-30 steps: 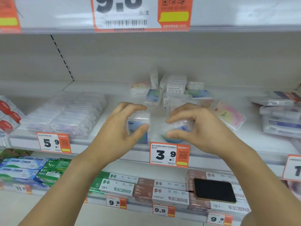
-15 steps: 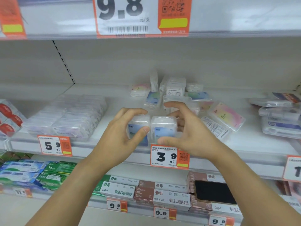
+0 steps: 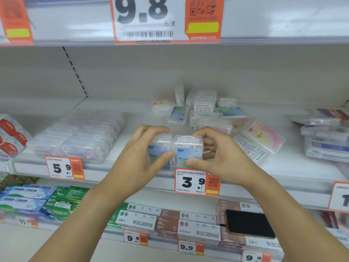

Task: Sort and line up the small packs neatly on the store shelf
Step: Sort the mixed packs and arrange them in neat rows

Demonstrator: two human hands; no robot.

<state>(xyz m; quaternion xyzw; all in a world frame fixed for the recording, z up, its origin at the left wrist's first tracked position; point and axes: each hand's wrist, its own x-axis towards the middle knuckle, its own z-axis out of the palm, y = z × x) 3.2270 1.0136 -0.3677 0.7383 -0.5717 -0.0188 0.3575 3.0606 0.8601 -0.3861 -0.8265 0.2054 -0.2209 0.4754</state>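
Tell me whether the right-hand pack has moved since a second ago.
Yes. The right pack moved left and now stands upright beside the left pack, above the 3.9 tag.

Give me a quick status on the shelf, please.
Left hand and right hand each grip a blue-label pack, side by side at shelf front. Jumbled packs behind.

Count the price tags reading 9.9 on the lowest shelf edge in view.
3: left 9.9 tag below the green-and-white boxes, middle 9.9 tag below the brown boxes, right 9.9 tag at the frame's bottom edge. More may lie outside the frame.
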